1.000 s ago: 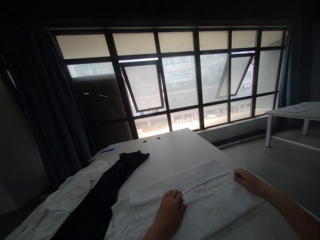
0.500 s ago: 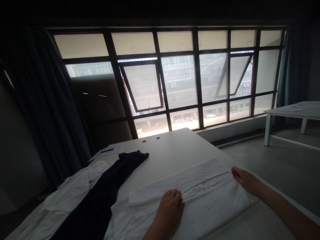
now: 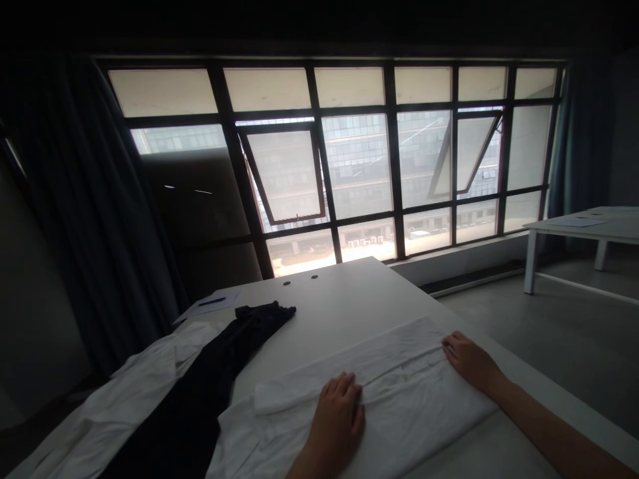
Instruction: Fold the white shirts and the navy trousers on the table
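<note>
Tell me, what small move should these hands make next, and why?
Probably the right hand should bring its end of the white cloth inward a little: its fingers are at that edge, while the left hand rests on the cloth and could steady it.

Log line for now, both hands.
left hand: on folded white cloth | right hand: at its right edge | black cloth: left side
</note>
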`<state>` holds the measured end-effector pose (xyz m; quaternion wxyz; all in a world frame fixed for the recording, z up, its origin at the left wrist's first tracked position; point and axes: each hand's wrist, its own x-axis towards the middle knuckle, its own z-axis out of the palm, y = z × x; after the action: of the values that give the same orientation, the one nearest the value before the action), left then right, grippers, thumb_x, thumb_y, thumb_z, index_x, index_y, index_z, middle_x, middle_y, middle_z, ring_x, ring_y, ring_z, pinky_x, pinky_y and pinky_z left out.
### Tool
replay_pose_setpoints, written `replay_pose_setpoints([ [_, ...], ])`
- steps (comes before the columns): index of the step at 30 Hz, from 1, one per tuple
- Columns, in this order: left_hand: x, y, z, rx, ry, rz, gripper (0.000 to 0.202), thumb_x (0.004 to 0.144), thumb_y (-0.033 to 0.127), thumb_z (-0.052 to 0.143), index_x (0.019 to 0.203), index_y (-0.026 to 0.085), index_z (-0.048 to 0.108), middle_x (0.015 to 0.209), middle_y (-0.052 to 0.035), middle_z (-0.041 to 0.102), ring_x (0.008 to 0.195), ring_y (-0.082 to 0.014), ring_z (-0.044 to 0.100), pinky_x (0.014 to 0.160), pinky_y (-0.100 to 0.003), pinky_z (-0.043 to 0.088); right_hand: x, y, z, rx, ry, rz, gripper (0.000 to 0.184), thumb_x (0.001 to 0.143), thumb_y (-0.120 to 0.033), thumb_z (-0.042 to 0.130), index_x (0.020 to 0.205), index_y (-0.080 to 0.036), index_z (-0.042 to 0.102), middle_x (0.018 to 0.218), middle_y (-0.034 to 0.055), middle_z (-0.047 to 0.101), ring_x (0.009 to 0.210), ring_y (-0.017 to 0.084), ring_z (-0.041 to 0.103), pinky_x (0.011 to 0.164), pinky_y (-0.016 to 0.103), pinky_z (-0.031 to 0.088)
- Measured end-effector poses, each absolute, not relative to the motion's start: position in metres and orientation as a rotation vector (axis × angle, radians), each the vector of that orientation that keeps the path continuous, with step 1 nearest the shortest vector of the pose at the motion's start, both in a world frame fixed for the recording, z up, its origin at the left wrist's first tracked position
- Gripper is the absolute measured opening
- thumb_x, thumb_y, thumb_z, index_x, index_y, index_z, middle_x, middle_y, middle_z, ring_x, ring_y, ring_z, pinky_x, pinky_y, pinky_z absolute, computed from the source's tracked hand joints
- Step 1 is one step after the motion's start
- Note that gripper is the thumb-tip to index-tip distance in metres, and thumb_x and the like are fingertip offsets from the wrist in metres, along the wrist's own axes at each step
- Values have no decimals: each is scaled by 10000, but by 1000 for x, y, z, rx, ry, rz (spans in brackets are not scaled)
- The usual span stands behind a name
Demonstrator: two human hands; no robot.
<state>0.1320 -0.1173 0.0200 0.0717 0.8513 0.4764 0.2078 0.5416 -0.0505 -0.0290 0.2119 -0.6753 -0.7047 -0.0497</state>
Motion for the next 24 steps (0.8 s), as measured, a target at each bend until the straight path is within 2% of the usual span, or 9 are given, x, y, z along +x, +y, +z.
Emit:
replay_pose_setpoints([
  [5, 133, -119, 21, 2575, 1419, 629, 290, 884, 193, 496, 1106, 268, 667, 1431, -30, 577, 1349, -248, 479, 1182, -463, 325, 557, -38, -38, -1982, -1836, -74, 308, 976, -256, 398, 1138, -207, 655, 1198, 108, 640, 959, 214, 661, 778, 288, 463],
  [11, 129, -115, 14, 2578, 1411, 550, 406, 961, 305, 473, 1351, 303, 584, 1513, -4, 502, 1400, -238, 431, 1208, -452, 286, 566, -33, -35, -1989, -1909, 1, 338, 1004, -342, 393, 1113, -270, 705, 1154, 68, 655, 868, 190, 667, 721, 291, 454],
  [14, 128, -113, 12, 2594, 1403, 514, 438, 984, 335, 445, 1409, 283, 542, 1530, -5, 482, 1416, -229, 410, 1220, -432, 269, 564, -34, -33, -1994, -1909, -67, 347, 1007, -389, 388, 1069, -287, 714, 1106, 52, 660, 828, 185, 664, 677, 287, 433],
  [17, 127, -113, 11, 2597, 1410, 511, 459, 991, 347, 434, 1436, 265, 515, 1530, -10, 481, 1416, -220, 409, 1227, -413, 258, 564, -34, -34, -2020, -1884, -118, 385, 1016, -383, 340, 1005, -257, 704, 1064, 60, 666, 805, 189, 664, 650, 290, 416],
  [24, 128, -113, 11, 2591, 1403, 493, 460, 992, 347, 418, 1435, 265, 515, 1524, -14, 489, 1412, -222, 411, 1229, -409, 242, 575, -29, -32, -1889, -1969, 42, 327, 970, -333, 416, 1098, -220, 695, 1207, 94, 667, 977, 218, 674, 812, 306, 465],
])
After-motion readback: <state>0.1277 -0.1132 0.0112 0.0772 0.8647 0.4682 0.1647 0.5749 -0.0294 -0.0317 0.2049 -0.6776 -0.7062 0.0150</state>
